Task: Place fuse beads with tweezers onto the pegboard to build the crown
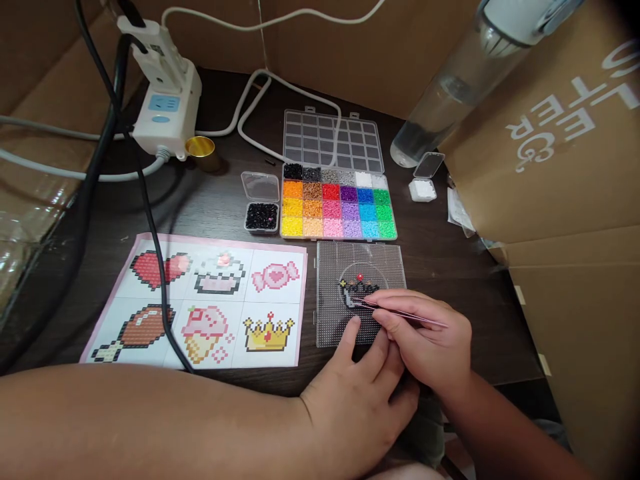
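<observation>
A clear pegboard [330, 257] lies flat on the dark table, with a small bead design [360, 288] on it. The design has a black zigzag outline, a red bead group on top, and some yellow and brown spots. My right hand [433, 333] grips a pair of pink tweezers [413, 315]; their tips touch down at the lower left of the design, where a bead, if any, is too small to make out. Spread over the board's near edge is my left hand [357, 393], its fingers apart and its index fingertip just below the design.
Left of the board lies a pattern sheet [120, 291] with a crown picture [267, 337]. Behind stand a multicoloured bead case [396, 233], a box of black beads [262, 217] and a white-filled box [423, 191]. A bottle [433, 110], power strip [167, 123], gold cup [203, 157] and black cable [159, 263] surround them.
</observation>
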